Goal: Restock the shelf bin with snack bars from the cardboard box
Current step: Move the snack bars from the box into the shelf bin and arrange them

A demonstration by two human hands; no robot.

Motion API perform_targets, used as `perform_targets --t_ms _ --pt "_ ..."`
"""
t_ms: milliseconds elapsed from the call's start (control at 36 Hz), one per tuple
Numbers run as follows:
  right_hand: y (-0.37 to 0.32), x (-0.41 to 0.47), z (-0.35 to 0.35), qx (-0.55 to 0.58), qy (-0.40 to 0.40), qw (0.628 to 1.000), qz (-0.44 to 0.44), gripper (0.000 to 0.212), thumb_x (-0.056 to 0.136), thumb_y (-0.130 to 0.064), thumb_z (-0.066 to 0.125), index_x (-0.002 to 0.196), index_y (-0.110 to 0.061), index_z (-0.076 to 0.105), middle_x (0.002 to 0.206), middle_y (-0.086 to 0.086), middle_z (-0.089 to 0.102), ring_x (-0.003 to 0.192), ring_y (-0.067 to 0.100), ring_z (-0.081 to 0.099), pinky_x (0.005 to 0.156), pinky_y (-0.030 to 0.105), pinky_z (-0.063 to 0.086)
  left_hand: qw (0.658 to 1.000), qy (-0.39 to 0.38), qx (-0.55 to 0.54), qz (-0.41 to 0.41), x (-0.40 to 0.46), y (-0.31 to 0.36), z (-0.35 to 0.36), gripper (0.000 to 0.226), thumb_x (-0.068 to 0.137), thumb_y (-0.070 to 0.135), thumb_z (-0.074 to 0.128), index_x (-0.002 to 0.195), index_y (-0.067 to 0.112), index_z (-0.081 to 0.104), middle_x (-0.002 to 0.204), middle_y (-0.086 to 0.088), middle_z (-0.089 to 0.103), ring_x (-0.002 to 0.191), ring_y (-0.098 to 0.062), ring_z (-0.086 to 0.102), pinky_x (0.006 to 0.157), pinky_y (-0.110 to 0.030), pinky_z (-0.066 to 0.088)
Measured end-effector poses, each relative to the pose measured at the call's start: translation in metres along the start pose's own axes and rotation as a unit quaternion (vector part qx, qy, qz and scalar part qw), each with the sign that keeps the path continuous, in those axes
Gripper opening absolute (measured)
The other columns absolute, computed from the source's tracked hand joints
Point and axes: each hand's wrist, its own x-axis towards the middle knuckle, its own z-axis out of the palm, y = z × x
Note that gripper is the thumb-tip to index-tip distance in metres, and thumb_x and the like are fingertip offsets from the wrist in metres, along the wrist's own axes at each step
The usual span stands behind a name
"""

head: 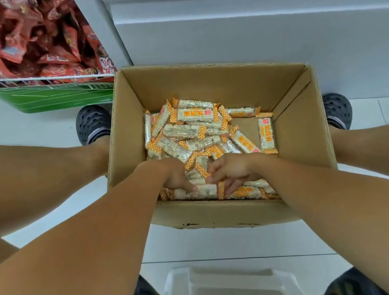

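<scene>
Both bare forearms reach over the near rim of the open brown cardboard box (224,215).
Left hand (176,175) and right hand (230,173) curl their fingers into the white-and-orange wrapped snack bars (186,133) against the near wall; bare cardboard shows at far right.

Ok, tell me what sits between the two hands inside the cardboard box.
In the head view, snack bars lie between the left hand and the right hand, near the cardboard box front wall.

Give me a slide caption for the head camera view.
Both hands, left hand and right hand, gather snack bars inside the cardboard box.
</scene>
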Motion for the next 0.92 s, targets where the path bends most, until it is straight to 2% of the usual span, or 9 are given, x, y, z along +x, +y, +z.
perform_targets --t_ms 111,194,306,417,556,611,694,778,917 --pt "-0.003 -0.006 -0.020 0.064 0.062 0.996 -0.022 0.008 0.096 -0.022 0.066 0.094 -0.014 0.066 0.114 0.008 0.059 0.098 0.025 0.057 0.087 0.043 0.059 0.992 0.061 -0.105 0.013 0.005 0.002 -0.004 0.066 0.085 0.065 0.061 0.109 0.004 0.062 0.108 -0.012 0.063 0.092 -0.025 0.057 0.078 -0.035 0.043" --pt "-0.007 -0.011 -0.032 0.136 0.044 0.990 -0.015 0.019 0.099 -0.028 0.061 0.098 -0.009 0.062 0.105 0.009 0.059 0.082 0.021 0.059 0.087 0.048 0.059 0.977 0.105 -0.183 0.026 0.006 0.007 -0.007 0.045 0.089 0.054 0.065 0.097 0.010 0.057 0.097 -0.011 0.056 0.085 -0.023 0.051 0.074 -0.032 0.038" --pt "-0.011 -0.018 -0.036 0.210 -0.016 0.977 -0.013 0.028 0.089 -0.028 0.072 0.110 -0.012 0.062 0.118 0.011 0.065 0.110 0.033 0.068 0.085 0.045 0.060 0.973 0.109 -0.202 0.019 0.003 0.015 -0.010 0.051 0.100 0.043 0.052 0.130 0.003 0.054 0.128 -0.015 0.057 0.116 -0.031 0.055 0.094 -0.036 0.044" --pt "-0.008 -0.019 -0.028 0.159 -0.041 0.986 0.015 0.049 0.082 0.007 0.073 0.125 -0.010 0.056 0.102 0.016 0.073 0.096 0.029 0.072 0.083 0.039 0.061 0.975 0.110 -0.192 0.003 0.004 0.019 -0.009 0.053 0.104 0.040 0.044 0.135 -0.002 0.051 0.144 -0.019 0.049 0.125 -0.031 0.050 0.099 -0.035 0.040" --pt "-0.003 -0.010 -0.026 0.245 0.048 0.968 -0.013 0.068 0.082 0.009 0.073 0.141 -0.003 0.042 0.116 0.021 0.068 0.089 0.025 0.072 0.076 0.035 0.062 0.965 0.128 -0.227 -0.003 0.001 0.022 -0.009 0.052 0.105 0.035 0.042 0.144 0.000 0.042 0.139 -0.016 0.051 0.089 -0.016 0.053 0.090 -0.031 0.038" --pt "-0.001 -0.008 -0.028 0.208 0.066 0.976 -0.018 0.069 0.083 0.004 0.075 0.142 -0.007 0.043 0.114 0.019 0.070 0.087 0.024 0.072 0.079 0.036 0.062 0.966 0.116 -0.231 -0.008 0.001 0.021 -0.009 0.057 0.106 0.035 0.040 0.151 0.002 0.030 0.144 -0.014 0.046 0.105 -0.019 0.056 0.098 -0.032 0.041" --pt "0.000 -0.004 -0.029 0.161 0.063 0.985 -0.022 0.066 0.082 0.006 0.074 0.141 -0.009 0.049 0.111 0.015 0.070 0.092 0.023 0.073 0.083 0.034 0.061 0.969 0.099 -0.227 -0.007 0.001 0.020 -0.006 0.062 0.106 0.035 0.040 0.156 0.007 0.017 0.163 -0.011 0.020 0.144 -0.029 0.032 0.115 -0.036 0.030" --pt "-0.003 -0.003 -0.026 0.111 0.036 0.993 -0.032 0.060 0.081 0.006 0.076 0.134 -0.018 0.059 0.107 0.011 0.071 0.100 0.024 0.072 0.087 0.034 0.060 0.968 0.098 -0.232 -0.011 0.002 0.020 -0.004 0.062 0.106 0.035 0.042 0.157 0.010 0.017 0.164 -0.010 0.015 0.149 -0.029 0.021 0.119 -0.038 0.025" --pt "-0.008 -0.001 -0.019 0.000 0.023 0.998 -0.060 0.052 0.075 -0.001 0.084 0.116 -0.026 0.065 0.129 0.006 0.055 0.102 0.026 0.069 0.075 0.029 0.059 0.962 0.096 -0.257 -0.017 0.004 0.019 -0.004 0.062 0.106 0.032 0.042 0.157 0.009 0.016 0.164 -0.010 0.014 0.149 -0.029 0.019 0.117 -0.037 0.024"
